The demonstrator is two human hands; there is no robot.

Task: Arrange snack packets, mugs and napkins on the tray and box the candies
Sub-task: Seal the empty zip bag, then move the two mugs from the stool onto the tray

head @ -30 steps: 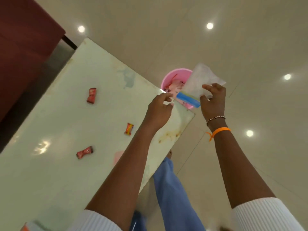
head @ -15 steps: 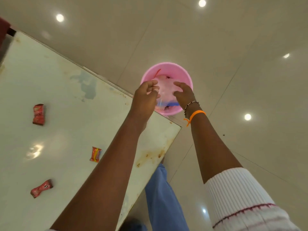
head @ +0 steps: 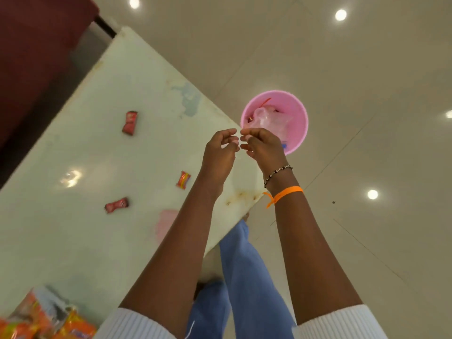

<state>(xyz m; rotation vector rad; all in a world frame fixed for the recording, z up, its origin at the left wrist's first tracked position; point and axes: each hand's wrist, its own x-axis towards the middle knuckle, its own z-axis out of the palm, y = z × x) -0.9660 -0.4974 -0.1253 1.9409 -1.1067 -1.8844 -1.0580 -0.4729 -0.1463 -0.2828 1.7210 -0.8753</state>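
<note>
My left hand [head: 220, 152] and my right hand [head: 263, 145] hover fingertip to fingertip over the table's far corner, both empty with fingers loosely curled. Just beyond them a pink bin [head: 297, 111] stands on the floor with a clear plastic bag [head: 271, 121] lying inside it. Three wrapped candies lie on the pale green table [head: 85, 228]: a red one [head: 130, 123] far left, an orange one [head: 183, 180] near my left wrist, and another red one [head: 117, 205] closer in. Orange snack packets [head: 44, 319] lie at the bottom-left corner.
A dark red seat [head: 31, 52] stands past the table's left edge. The glossy beige floor [head: 367, 106] spreads to the right. My blue trouser leg [head: 244, 277] shows below the table's near corner.
The clear bag I held in both hands went down into the pink bin and was let go. Both hands have pulled back toward the table corner, empty.
</note>
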